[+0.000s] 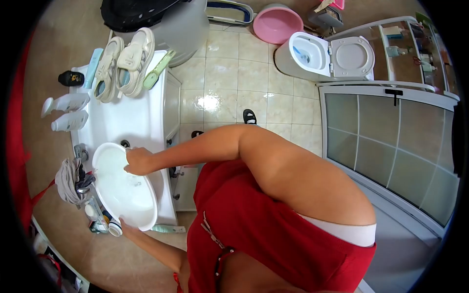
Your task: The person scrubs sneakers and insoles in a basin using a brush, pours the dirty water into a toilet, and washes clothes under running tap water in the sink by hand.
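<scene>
A white oval basin (119, 188) is over the lower part of the white sink counter (141, 117), close to the faucet, and seems tilted. My right hand (139, 161) is closed on its rim on the side toward me. At the basin's lower end, my left hand (126, 228) holds the rim, its fingers partly hidden. Faint marks show on the basin's inner bottom; whether it holds water I cannot tell. A grey cloth (68, 181) lies beside the basin's far side. A small white cup-like container (115, 228) is next to my left hand.
White shoes (131, 63), a green brush (157, 71) and white bottles (72, 102) stand along the counter. Beyond are a grey bin (183, 29), a pink tub (278, 23) and an open toilet (308, 54). A framed glass panel (378, 141) is at the right.
</scene>
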Demonstrator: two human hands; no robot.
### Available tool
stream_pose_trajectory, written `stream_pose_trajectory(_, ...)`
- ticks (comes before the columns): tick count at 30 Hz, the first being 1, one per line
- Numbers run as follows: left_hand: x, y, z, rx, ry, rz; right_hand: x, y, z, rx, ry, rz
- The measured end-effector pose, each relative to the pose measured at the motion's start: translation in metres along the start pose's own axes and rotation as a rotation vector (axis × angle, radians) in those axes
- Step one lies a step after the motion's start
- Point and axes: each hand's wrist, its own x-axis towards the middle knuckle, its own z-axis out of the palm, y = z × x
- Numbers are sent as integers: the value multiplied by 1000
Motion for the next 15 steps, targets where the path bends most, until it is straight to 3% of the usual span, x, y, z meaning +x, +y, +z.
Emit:
stream_pose_trajectory(9,-99,-37,34,-11,36,34,-95,34,-58,13,51,-7)
stream_pose_trajectory(15,-184,-70,57,6,-5,167,-171,78,-102,59,73,-1)
